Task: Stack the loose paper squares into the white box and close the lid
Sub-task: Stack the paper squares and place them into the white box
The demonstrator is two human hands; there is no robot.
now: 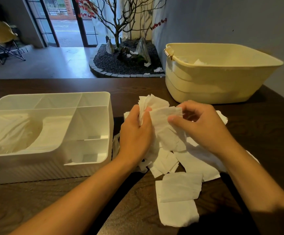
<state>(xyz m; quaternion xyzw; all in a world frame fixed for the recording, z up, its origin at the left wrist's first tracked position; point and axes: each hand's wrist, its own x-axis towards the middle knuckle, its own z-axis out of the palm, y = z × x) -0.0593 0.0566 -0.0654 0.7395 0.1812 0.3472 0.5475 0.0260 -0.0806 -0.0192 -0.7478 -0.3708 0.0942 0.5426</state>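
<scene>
A white box (93, 167) with several compartments stands on the left of the dark table, with a large oval opening in its top showing white tissue inside. To its right lies a pile of loose white paper squares (180, 185). My left hand (134, 133) grips a small bunch of squares (152, 100) upright above the pile. My right hand (200, 124) pinches one paper square (165, 119) between thumb and fingers, right beside the bunch. No separate lid is visible.
A pale yellow plastic tub (205, 82) with some paper in it stands at the back right of the wooden table (36, 200). Beyond the table's far edge are an indoor rock garden with a bare tree (121, 53) and a folding chair (0, 39).
</scene>
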